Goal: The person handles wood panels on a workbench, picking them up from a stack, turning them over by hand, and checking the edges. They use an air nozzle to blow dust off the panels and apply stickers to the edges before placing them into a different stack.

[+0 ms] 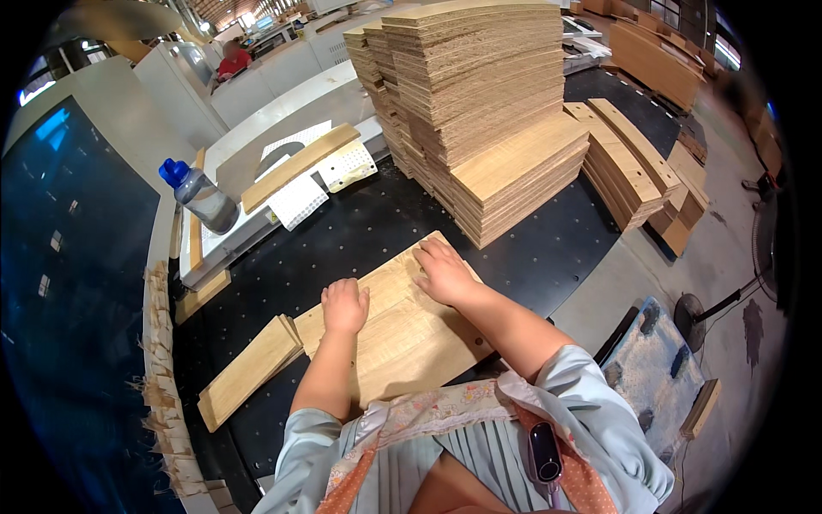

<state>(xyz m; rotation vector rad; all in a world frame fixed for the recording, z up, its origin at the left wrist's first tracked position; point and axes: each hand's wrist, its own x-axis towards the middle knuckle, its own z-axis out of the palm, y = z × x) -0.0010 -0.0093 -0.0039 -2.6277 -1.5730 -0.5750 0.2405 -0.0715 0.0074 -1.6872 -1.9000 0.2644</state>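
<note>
Pale wooden boards [398,347] lie on the black perforated table in front of me, close to my body. At their far edge, my left hand [344,307] is closed on the wooden board; its fingers bend over the edge and its fingertips are hidden. Farther right, my right hand [445,272] lies over the boards near the far right corner, its fingers and thumb apart. Beside the boards on the left, several narrow wooden strips [253,368] rest in a slightly fanned pile. How many boards lie under my hands, I cannot tell.
A tall stack of wooden boards [475,94] stands at the back of the black table [377,214]. Curved wooden pieces [621,167] are piled to its right. At the left are a water bottle [205,201] with a blue cap and papers [298,201]. A floor fan [689,317] stands right.
</note>
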